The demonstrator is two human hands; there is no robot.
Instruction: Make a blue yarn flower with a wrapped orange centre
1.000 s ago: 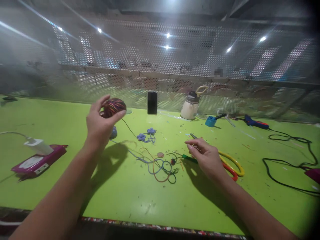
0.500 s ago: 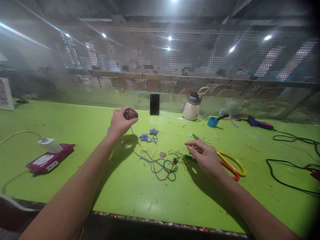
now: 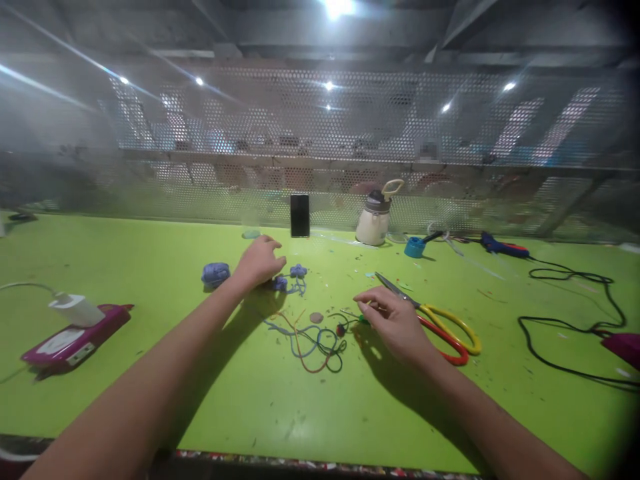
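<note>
My left hand (image 3: 263, 260) reaches over the back middle of the table, its fingers apart. The dark multicoloured yarn ball is out of sight. Beside that hand lie a purple yarn ball (image 3: 216, 275) and crocheted purple flowers (image 3: 298, 271). My right hand (image 3: 393, 320) hovers low with thumb and fingertips pinched together; anything between them is too small to make out. Beneath it shows the green handle (image 3: 364, 320) of a thin tool, mostly covered. Scissors (image 3: 450, 320) with yellow and red handles lie beside this hand. Tangled yarn (image 3: 320, 350) and a small round disc (image 3: 316, 318) lie between both hands.
A purple power strip (image 3: 75, 340) with a white plug stands at left. Along the back are a black phone (image 3: 300, 215), a cream bottle (image 3: 373, 220), a blue tape roll (image 3: 415, 247) and a blue glue gun (image 3: 505, 247). Black cord (image 3: 560, 320) loops at right.
My left hand has moved right and its fingers have spread; the dark yarn ball it held no longer shows. The purple ball and the scissors' blades are uncovered. My right hand keeps its pinch.
</note>
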